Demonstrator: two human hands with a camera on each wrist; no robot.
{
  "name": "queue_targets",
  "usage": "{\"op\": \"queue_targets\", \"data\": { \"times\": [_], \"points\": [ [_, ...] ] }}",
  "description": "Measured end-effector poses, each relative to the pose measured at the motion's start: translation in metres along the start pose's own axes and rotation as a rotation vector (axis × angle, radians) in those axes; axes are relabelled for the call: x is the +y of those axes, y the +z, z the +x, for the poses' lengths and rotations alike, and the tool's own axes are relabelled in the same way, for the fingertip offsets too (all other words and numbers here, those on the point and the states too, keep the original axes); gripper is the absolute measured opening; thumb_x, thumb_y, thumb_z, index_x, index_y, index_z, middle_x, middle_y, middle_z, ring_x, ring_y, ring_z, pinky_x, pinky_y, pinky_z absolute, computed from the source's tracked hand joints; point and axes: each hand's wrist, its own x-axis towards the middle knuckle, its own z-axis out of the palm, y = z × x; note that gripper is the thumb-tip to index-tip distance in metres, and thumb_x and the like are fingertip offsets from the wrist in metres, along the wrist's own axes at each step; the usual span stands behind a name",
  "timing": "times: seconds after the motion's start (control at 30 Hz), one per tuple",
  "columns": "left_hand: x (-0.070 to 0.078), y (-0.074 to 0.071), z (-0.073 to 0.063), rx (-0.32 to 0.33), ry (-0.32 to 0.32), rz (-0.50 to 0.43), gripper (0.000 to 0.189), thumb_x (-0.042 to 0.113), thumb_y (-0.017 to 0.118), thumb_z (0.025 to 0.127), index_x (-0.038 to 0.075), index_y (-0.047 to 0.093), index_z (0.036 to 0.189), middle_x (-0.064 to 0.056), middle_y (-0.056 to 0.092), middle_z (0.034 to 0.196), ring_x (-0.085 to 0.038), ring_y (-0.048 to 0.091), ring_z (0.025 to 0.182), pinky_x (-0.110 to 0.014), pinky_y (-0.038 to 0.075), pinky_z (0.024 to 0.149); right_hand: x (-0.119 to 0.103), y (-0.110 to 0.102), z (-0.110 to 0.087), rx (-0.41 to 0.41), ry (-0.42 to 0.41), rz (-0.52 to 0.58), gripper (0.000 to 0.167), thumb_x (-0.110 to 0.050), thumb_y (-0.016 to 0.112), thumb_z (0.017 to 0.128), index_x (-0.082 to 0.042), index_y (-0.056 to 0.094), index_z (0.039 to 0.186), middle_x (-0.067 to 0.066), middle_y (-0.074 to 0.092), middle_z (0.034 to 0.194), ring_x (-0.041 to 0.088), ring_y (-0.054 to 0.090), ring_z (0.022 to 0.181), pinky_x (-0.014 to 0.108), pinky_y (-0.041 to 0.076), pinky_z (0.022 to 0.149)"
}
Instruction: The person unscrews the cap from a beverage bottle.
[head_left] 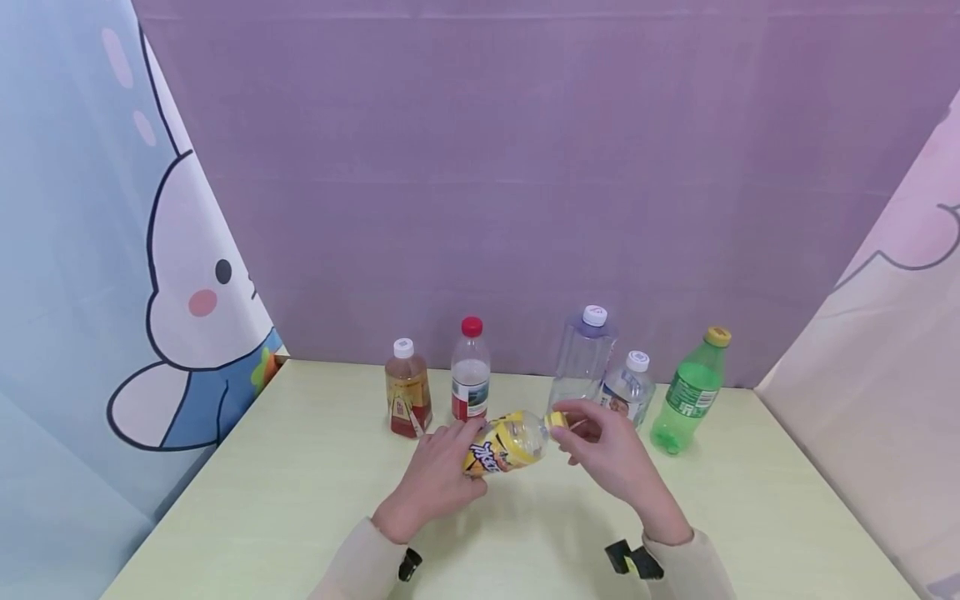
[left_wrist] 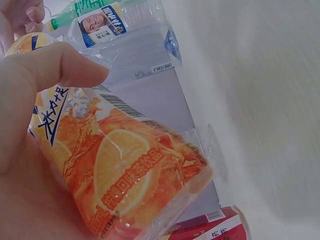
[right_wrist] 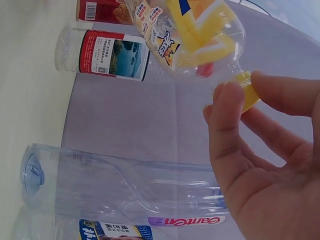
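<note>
A clear plastic drink bottle (head_left: pixel 507 444) with a yellow and orange label is held tilted on its side above the table, cap end to the right. My left hand (head_left: pixel 444 472) grips its body, the thumb lying across the label in the left wrist view. At the other end, my right hand (head_left: pixel 609 454) pinches the yellow cap (right_wrist: pixel 248 92) between thumb and fingertips. The cap sits at the bottle's neck; whether it is loose I cannot tell. No liquid shows through the bottle's bare upper part.
Behind my hands stand a brown-tinted bottle (head_left: pixel 408 390), a red-capped bottle (head_left: pixel 471 375), a tall clear bottle (head_left: pixel 582 358), a small white-capped bottle (head_left: pixel 632 385) and a green bottle (head_left: pixel 688 392). The pale table (head_left: pixel 285 500) ends at a purple cloth backdrop (head_left: pixel 525 183).
</note>
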Motion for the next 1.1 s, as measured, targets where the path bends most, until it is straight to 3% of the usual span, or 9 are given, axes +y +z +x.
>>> {"op": "queue_targets", "data": {
  "times": [0.23, 0.5, 0.83, 1.1],
  "points": [
    [-0.0009, 0.0008, 0.0009, -0.001, -0.003, -0.006, 0.076, 0.024, 0.083, 0.077, 0.018, 0.047, 0.143, -0.006, 0.059, 0.128, -0.027, 0.054, 0.107, -0.054, 0.044, 0.094, 0.0003, -0.0005, -0.0009, -0.016, -0.028, 0.014, 0.033, -0.006, 0.073, 0.092, -0.002, 0.067, 0.124, 0.010, 0.072, 0.094, 0.019, 0.068, 0.067, 0.033, 0.058, 0.062],
    [0.0004, 0.0010, 0.0014, -0.006, 0.010, -0.009, 0.074, 0.023, 0.084, 0.077, 0.018, 0.048, 0.142, -0.005, 0.060, 0.128, -0.027, 0.054, 0.107, -0.051, 0.044, 0.092, -0.0015, 0.0019, 0.0002, 0.035, -0.039, -0.012, 0.020, -0.005, 0.069, 0.095, -0.002, 0.070, 0.115, 0.011, 0.070, 0.100, 0.017, 0.066, 0.069, 0.029, 0.057, 0.061],
    [-0.0009, 0.0019, 0.0012, 0.002, 0.008, 0.003, 0.075, 0.024, 0.083, 0.076, 0.018, 0.048, 0.142, -0.005, 0.060, 0.127, -0.026, 0.055, 0.107, -0.051, 0.045, 0.092, 0.0005, 0.0032, 0.0016, 0.042, -0.009, -0.026, 0.027, -0.010, 0.072, 0.095, -0.001, 0.068, 0.119, 0.010, 0.071, 0.100, 0.016, 0.068, 0.073, 0.029, 0.058, 0.064],
    [-0.0021, 0.0022, 0.0009, 0.009, 0.019, 0.009, 0.074, 0.024, 0.083, 0.075, 0.017, 0.049, 0.141, -0.005, 0.061, 0.123, -0.026, 0.055, 0.104, -0.051, 0.045, 0.090, 0.0010, 0.0014, -0.0004, 0.001, -0.039, -0.002, 0.029, -0.008, 0.071, 0.095, -0.001, 0.067, 0.123, 0.008, 0.070, 0.084, 0.018, 0.067, 0.066, 0.032, 0.058, 0.062]
  ]
}}
